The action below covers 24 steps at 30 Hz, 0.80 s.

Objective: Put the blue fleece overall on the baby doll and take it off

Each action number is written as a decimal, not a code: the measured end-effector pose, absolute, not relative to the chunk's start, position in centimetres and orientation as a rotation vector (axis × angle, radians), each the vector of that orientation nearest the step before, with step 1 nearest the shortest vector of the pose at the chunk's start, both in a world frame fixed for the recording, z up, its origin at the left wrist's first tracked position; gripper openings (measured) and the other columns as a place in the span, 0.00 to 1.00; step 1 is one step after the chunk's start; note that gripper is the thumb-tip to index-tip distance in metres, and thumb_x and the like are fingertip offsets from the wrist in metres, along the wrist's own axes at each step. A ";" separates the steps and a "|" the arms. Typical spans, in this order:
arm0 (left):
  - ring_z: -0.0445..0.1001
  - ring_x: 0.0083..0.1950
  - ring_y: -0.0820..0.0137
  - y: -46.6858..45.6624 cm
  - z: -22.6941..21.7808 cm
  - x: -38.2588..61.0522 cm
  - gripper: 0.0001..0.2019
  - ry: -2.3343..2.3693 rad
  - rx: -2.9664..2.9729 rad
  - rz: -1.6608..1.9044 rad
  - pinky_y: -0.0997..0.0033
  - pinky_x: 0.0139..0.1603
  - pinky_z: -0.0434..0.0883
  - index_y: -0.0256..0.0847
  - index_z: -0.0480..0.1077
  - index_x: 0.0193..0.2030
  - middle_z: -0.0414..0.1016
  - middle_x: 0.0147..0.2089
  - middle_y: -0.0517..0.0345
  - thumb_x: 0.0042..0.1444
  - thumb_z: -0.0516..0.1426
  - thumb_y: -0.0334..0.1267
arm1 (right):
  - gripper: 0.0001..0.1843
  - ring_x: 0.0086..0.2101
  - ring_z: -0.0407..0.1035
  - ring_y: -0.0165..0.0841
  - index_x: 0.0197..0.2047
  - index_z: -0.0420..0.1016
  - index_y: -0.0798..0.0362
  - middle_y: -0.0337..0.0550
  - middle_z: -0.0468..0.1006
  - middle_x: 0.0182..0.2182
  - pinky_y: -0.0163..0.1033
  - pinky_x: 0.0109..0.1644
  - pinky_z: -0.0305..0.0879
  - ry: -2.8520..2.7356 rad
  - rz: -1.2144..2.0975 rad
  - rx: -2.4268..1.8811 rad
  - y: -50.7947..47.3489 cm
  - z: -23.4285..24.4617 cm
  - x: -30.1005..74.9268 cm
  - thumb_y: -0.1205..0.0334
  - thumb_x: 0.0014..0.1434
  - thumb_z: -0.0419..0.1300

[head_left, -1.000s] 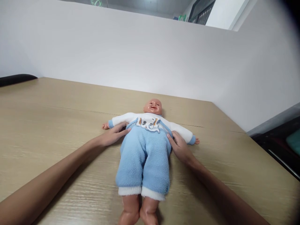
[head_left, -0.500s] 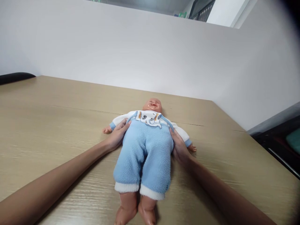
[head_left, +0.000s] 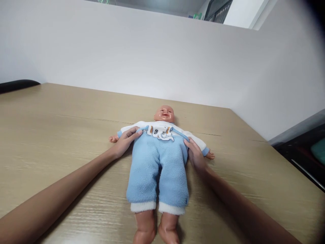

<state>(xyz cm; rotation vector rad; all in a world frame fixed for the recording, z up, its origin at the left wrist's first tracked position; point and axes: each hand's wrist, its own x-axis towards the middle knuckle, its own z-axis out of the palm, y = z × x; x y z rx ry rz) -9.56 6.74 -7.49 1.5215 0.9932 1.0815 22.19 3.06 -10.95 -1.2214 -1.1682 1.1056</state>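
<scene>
A baby doll (head_left: 164, 114) lies on its back on the table, its head away from me and its feet toward me. It wears a white long-sleeved top (head_left: 195, 140) and light blue fleece overalls (head_left: 158, 152) with white cuffs and an elephant face on the bib. My left hand (head_left: 127, 139) is closed on the overalls' upper side edge by the left strap. On the other side, my right hand (head_left: 195, 151) pinches the edge by the right strap. Some fingers of both hands are hidden beside the doll.
The wooden table (head_left: 63, 135) reaches back to a pale partition wall (head_left: 142, 57). A black curved object (head_left: 19, 84) shows at the far left edge. Past the table's right edge lies a dark object (head_left: 297, 149) with a green patch.
Both hands keep their hold while the overalls' straps are drawn outward and the bib sits slightly lower. The doll's legs have shifted right and lie straighter.
</scene>
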 end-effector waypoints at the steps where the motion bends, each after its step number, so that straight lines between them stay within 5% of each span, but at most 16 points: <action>1: 0.70 0.40 0.65 6.6 -7.4 -9.4 0.20 1.027 1.535 1.128 0.68 0.42 0.67 0.43 0.74 0.40 0.74 0.39 0.58 0.64 0.61 0.59 | 0.24 0.66 0.66 0.48 0.54 0.79 0.47 0.44 0.79 0.61 0.52 0.73 0.62 -1.178 1.077 -1.249 2.9 -10.4 22.2 0.41 0.61 0.65; 6: 0.70 0.45 0.64 6.4 -7.2 -8.8 0.21 1.186 1.678 1.318 0.67 0.47 0.68 0.42 0.73 0.43 0.75 0.42 0.56 0.68 0.57 0.60 | 0.18 0.44 0.74 0.43 0.39 0.76 0.48 0.42 0.80 0.39 0.45 0.51 0.71 -1.259 1.060 -1.277 4.1 -6.7 22.2 0.42 0.57 0.66; 10: 0.72 0.46 0.65 6.3 -7.5 -8.7 0.18 1.160 1.704 1.386 0.68 0.48 0.69 0.42 0.71 0.46 0.75 0.43 0.57 0.69 0.58 0.56 | 0.18 0.30 0.65 0.35 0.32 0.69 0.48 0.36 0.71 0.28 0.41 0.39 0.63 -1.430 0.969 -1.317 6.5 -3.8 21.2 0.42 0.59 0.62; 15: 0.74 0.47 0.66 6.2 -7.8 -8.8 0.15 1.127 1.694 1.425 0.68 0.51 0.69 0.41 0.71 0.50 0.75 0.45 0.57 0.70 0.59 0.52 | 0.13 0.38 0.70 0.40 0.38 0.73 0.49 0.44 0.79 0.37 0.45 0.46 0.65 -1.746 0.331 -1.251 9.4 -0.6 17.4 0.49 0.67 0.58; 21: 0.75 0.47 0.65 6.0 -8.2 -9.2 0.12 1.154 1.800 1.476 0.67 0.50 0.69 0.43 0.70 0.51 0.76 0.45 0.56 0.72 0.58 0.49 | 0.08 0.46 0.76 0.41 0.46 0.79 0.51 0.48 0.84 0.46 0.44 0.51 0.69 -2.511 0.487 -0.998 14.5 1.2 10.3 0.58 0.67 0.63; 24: 0.75 0.49 0.65 5.8 -8.3 -9.3 0.10 1.124 1.878 1.499 0.66 0.53 0.69 0.43 0.71 0.50 0.76 0.47 0.55 0.73 0.57 0.46 | 0.13 0.47 0.77 0.41 0.50 0.79 0.50 0.46 0.84 0.50 0.42 0.50 0.69 -2.879 0.470 -0.755 17.0 0.4 7.3 0.68 0.61 0.68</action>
